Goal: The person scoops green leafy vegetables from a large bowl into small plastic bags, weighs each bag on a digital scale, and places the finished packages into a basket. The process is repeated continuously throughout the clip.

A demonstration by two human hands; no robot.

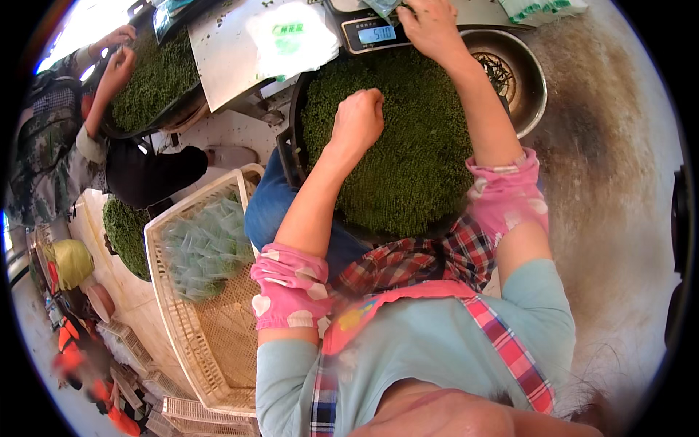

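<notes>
A dark tub (294, 131) of small greens (408, 160), a digital scale (375, 36) just beyond it

At 10 o'clock, a co-worker's hands (116, 71) are close together beside more greens. At 8, a pale crate (226, 342) holds filled clear bags (207, 244). At 11, white bags (291, 44) lie on a metal table (218, 69). At 12, the left hand (358, 120) hangs over the tub, fingers curled together; whether they pinch anything, I cannot tell. Beyond is the scale, with a clear pouch (382, 7) on top. At 1, the right hand (431, 28) reaches there, fingers bent; their contact is unclear. At 2 sits a steel bowl (537, 87). For a true reading, the pouch is probably best wholly supported by the scale, fingers clear
</notes>
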